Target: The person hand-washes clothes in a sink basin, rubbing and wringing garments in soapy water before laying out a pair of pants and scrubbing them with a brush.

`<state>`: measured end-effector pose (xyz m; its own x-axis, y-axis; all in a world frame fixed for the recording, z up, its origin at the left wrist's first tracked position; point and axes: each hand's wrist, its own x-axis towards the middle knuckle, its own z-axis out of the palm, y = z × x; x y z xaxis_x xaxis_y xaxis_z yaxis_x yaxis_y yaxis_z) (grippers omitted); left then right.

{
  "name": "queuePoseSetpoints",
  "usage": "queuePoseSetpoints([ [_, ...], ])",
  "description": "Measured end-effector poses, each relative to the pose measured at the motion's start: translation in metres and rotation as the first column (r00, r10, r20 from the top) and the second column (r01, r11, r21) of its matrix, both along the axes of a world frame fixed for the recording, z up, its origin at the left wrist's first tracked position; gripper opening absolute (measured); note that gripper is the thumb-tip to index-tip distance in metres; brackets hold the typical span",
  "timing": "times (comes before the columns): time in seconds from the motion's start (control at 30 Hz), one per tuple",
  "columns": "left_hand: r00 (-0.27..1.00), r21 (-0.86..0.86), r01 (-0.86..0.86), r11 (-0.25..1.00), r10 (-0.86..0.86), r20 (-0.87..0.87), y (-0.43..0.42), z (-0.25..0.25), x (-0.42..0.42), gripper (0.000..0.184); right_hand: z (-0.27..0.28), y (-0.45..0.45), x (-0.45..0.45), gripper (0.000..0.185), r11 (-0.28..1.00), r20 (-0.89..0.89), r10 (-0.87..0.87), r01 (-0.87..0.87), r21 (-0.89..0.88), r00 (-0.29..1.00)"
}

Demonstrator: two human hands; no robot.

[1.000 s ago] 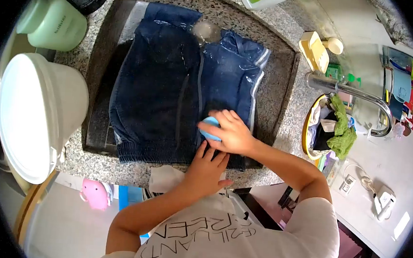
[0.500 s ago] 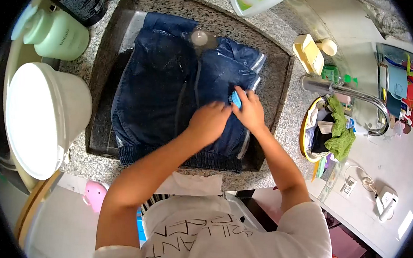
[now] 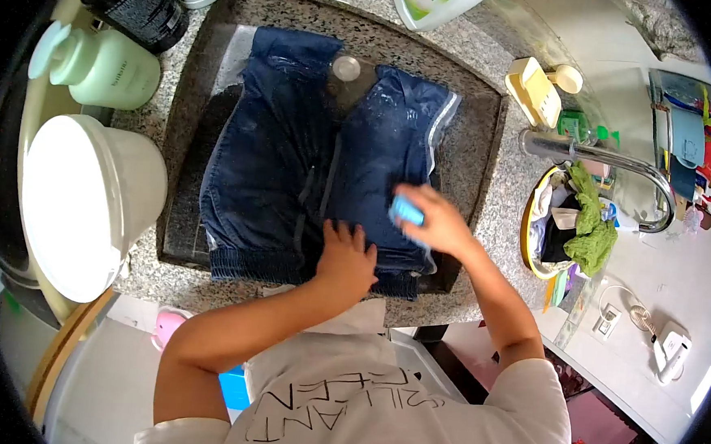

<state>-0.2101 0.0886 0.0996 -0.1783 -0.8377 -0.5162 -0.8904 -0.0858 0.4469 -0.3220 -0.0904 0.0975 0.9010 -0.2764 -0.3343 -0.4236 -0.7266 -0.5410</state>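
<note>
Wet dark-blue shorts (image 3: 274, 160) with white side stripes lie spread in a stone sink (image 3: 478, 140), waistband towards me. My left hand (image 3: 346, 262) rests flat on the shorts near the waistband, fingers spread. My right hand (image 3: 437, 219) is closed around a small light-blue block (image 3: 407, 210) over the right leg of the shorts. Motion blur hides whether the block is a brush or a bar of soap. Pale suds streak the cloth. Between the two legs, a round drain plug (image 3: 346, 68) shows at the far side.
Left of the sink stand a white bucket (image 3: 76, 205), a green pump bottle (image 3: 116, 69) and a black bottle (image 3: 133, 5). A detergent bottle (image 3: 434, 0) is at the back. On the right are a faucet (image 3: 612, 160), a yellow soap dish (image 3: 533, 93) and a basin of clothes (image 3: 541, 270).
My left hand has moved back towards me and opened flat on the shorts. The right hand has come slightly nearer with the blue block. The shorts' far right leg edge has unfolded.
</note>
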Motion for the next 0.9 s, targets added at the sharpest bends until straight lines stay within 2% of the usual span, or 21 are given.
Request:
queuePoseSetpoints([
  [0.03,0.998,0.012,0.069,0.998,-0.069,-0.009,-0.007,0.002,0.001,0.059,-0.006,-0.006,0.01,0.048,0.993,0.1,-0.077,0.085,-0.083,0.992],
  [0.07,0.987,-0.248,-0.073,0.966,0.034,-0.159,-0.004,-0.01,-0.007,0.065,-0.002,-0.005,0.025,0.046,0.985,0.142,-0.105,0.122,-0.12,0.984],
  [0.1,0.985,-0.242,-0.078,0.967,0.038,-0.167,0.002,-0.02,-0.018,0.065,-0.004,-0.001,0.032,0.046,0.986,0.134,-0.103,0.118,-0.114,0.986],
  [0.17,0.958,-0.266,-0.238,0.934,0.18,-0.224,0.008,-0.02,-0.027,0.068,-0.01,0.01,0.042,0.047,0.996,0.205,-0.075,0.081,-0.022,0.976],
  [0.2,0.95,-0.222,-0.233,0.947,0.173,-0.26,0.015,-0.02,-0.029,0.071,-0.018,0.021,0.038,0.046,0.999,0.23,0.018,-0.007,-0.049,0.973],
  [0.23,0.948,-0.221,-0.236,0.947,0.174,-0.267,0.021,-0.014,-0.03,0.071,-0.018,0.036,0.034,0.045,0.999,0.179,0.029,-0.031,0.012,0.983],
  [0.3,0.954,-0.161,-0.208,0.965,0.164,-0.251,0.028,-0.003,-0.029,0.075,-0.024,0.046,0.032,0.053,0.97,0.184,0.219,-0.192,-0.15,0.958],
  [0.33,0.96,-0.1,-0.166,0.981,0.138,-0.242,0.027,0.003,-0.026,0.077,-0.046,0.027,0.034,0.049,0.925,0.297,0.314,-0.22,-0.31,0.902],
  [0.37,0.959,-0.1,-0.174,0.98,0.146,-0.243,0.026,0.001,-0.023,0.077,-0.062,-0.005,0.05,0.05,0.872,0.258,0.335,-0.195,-0.448,0.906],
  [0.4,0.957,-0.097,-0.177,0.979,0.149,-0.248,0.027,0.002,-0.025,0.077,-0.091,-0.036,0.057,0.048,0.843,0.092,0.108,-0.042,-0.536,0.99],
  [0.47,0.95,-0.102,-0.197,0.975,0.165,-0.263,0.029,0.002,-0.027,0.078,-0.129,-0.09,0.068,0.045,0.727,0.05,0.048,-0.001,-0.687,0.998],
  [0.5,0.952,-0.105,-0.195,0.975,0.163,-0.259,0.028,0.002,-0.025,0.078,-0.13,-0.09,0.07,0.047,0.743,0.032,0.014,0.011,-0.669,0.999],
  [0.57,0.953,-0.084,-0.178,0.98,0.151,-0.261,0.029,0.003,-0.024,0.079,-0.101,-0.054,0.062,0.051,0.88,0.068,-0.037,0.065,-0.471,0.997],
  [0.6,0.952,-0.091,-0.177,0.98,0.147,-0.268,0.029,0.002,-0.024,0.079,-0.079,-0.018,0.053,0.052,0.941,0.195,-0.012,0.077,-0.33,0.981],
  [0.63,0.946,-0.1,-0.198,0.975,0.164,-0.279,0.03,0.0,-0.027,0.079,-0.052,0.014,0.045,0.051,0.991,0.254,0.056,-0.024,-0.129,0.965],
  [0.67,0.94,-0.109,-0.223,0.969,0.185,-0.286,0.03,-0.001,-0.028,0.079,-0.026,0.04,0.039,0.047,0.982,0.202,0.186,-0.178,-0.056,0.962],
  [0.7,0.957,-0.082,-0.176,0.981,0.152,-0.248,0.029,0.0,-0.028,0.08,-0.006,0.059,0.047,0.049,0.951,0.176,0.301,-0.282,-0.126,0.937],
  [0.77,0.953,-0.085,-0.188,0.978,0.16,-0.258,0.028,0.002,-0.025,0.081,-0.067,0.025,0.05,0.05,0.974,0.317,0.191,-0.138,-0.18,0.929],
  [0.8,0.951,-0.082,-0.195,0.977,0.168,-0.258,0.028,-0.001,-0.025,0.081,-0.087,-0.006,0.068,0.054,0.903,0.248,0.236,-0.118,-0.412,0.94],
  [0.87,0.946,-0.11,-0.216,0.97,0.18,-0.269,0.031,-0.001,-0.029,0.082,-0.119,-0.064,0.097,0.046,0.818,0.023,0.025,-0.008,-0.576,0.999],
  [0.9,0.946,-0.109,-0.224,0.968,0.19,-0.261,0.031,0.0,-0.029,0.082,-0.125,-0.071,0.101,0.046,0.754,0.105,0.08,0.009,-0.657,0.991],
])
